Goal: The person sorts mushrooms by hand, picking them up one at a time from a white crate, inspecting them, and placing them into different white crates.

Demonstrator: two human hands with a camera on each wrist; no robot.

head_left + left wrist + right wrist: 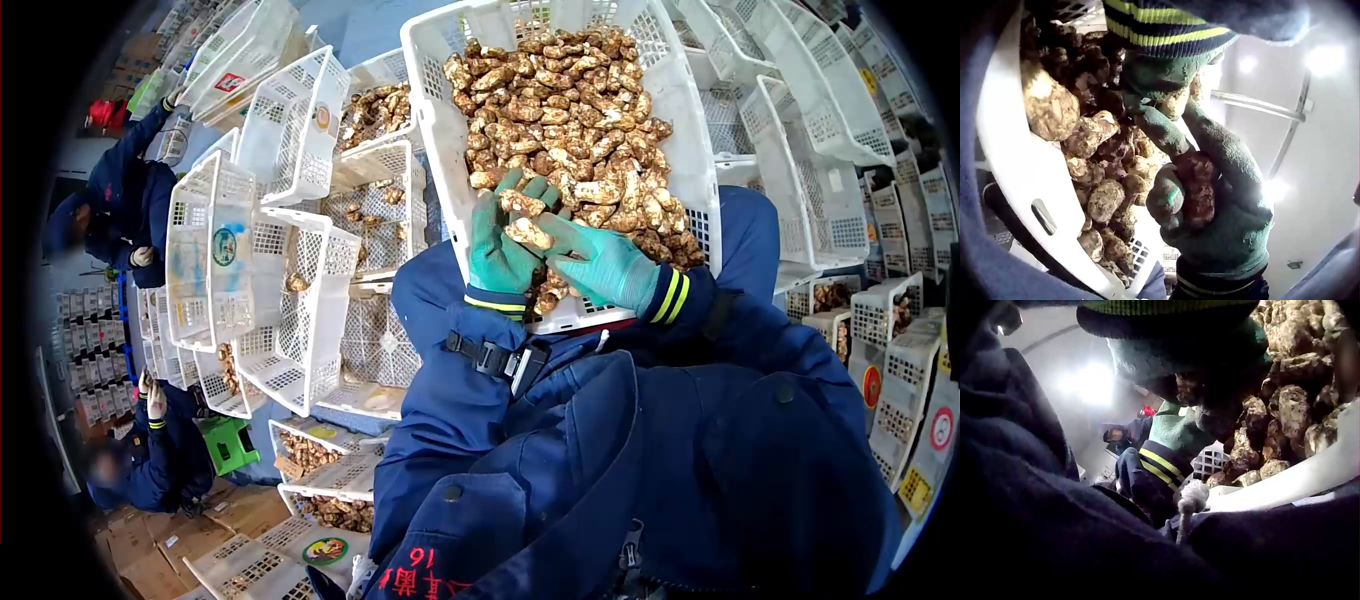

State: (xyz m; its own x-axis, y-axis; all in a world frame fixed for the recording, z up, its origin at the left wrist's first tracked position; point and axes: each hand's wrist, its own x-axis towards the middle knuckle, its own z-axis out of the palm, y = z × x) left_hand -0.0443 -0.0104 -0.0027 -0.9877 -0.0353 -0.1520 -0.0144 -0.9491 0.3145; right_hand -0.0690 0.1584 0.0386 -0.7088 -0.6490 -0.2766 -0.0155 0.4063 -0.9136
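Observation:
Both hands wear green gloves and meet over the near edge of a white crate [437, 150] filled with knobbly brown-and-white mushrooms [560, 110]. The left hand [503, 245], palm up, holds a mushroom [521, 203] between thumb and fingers. Beside it, the right hand [607, 265] pinches a paler mushroom [528, 233] with its fingertips. In the left wrist view a glove curls round a dark reddish-brown mushroom [1197, 187]. Dark shadow hides most of the right hand's grip in the right wrist view, where the left hand [1172, 428] shows beyond.
Stacked white crates [290, 125] stand at the left, some holding mushrooms. More crates [800, 180] line the right side. Two people in dark blue [130, 195] work at the far left, near a green stool [229, 445]. The crate rests across the wearer's lap.

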